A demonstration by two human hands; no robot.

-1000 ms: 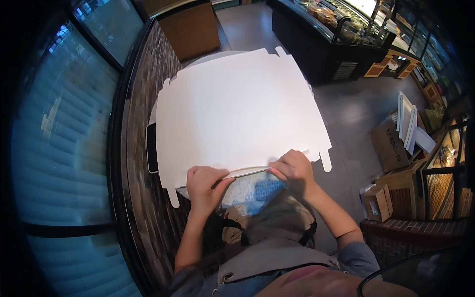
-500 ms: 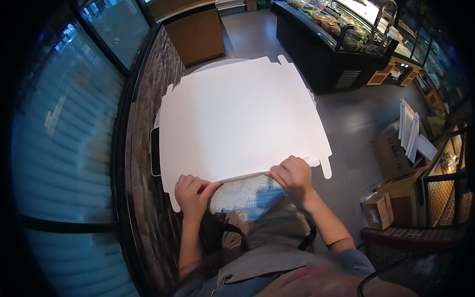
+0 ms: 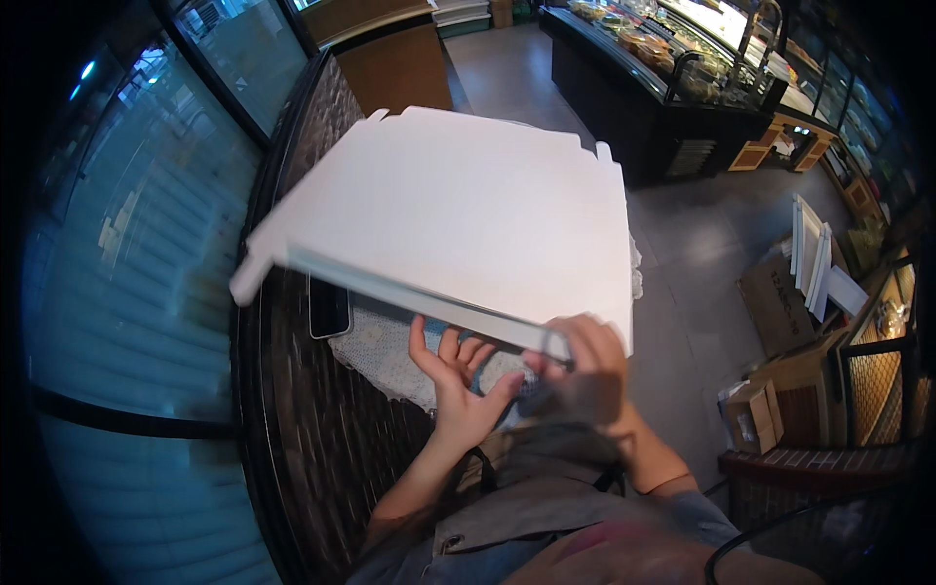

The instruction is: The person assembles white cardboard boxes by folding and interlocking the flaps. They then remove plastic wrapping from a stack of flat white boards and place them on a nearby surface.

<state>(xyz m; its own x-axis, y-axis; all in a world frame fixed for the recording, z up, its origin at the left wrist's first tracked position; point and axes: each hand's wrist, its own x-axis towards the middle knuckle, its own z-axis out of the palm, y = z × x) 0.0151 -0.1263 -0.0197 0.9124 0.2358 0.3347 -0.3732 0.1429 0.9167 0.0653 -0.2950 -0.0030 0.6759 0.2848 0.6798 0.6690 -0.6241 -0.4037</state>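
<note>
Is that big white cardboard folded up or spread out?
Mostly spread out: the white cardboard sheet shows a broad panel, with tabs sticking out at corners.

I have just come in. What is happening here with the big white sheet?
A person is handling a large white sheet with notched corners, over a patterned cloth. The right hand, blurred, grips its near edge. The left hand is open beneath that edge; contact is unclear.

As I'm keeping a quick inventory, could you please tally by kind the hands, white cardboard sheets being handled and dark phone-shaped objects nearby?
Left hand and right hand: 2
White cardboard sheet: 1
Dark phone-shaped object: 1
Total: 4
</note>
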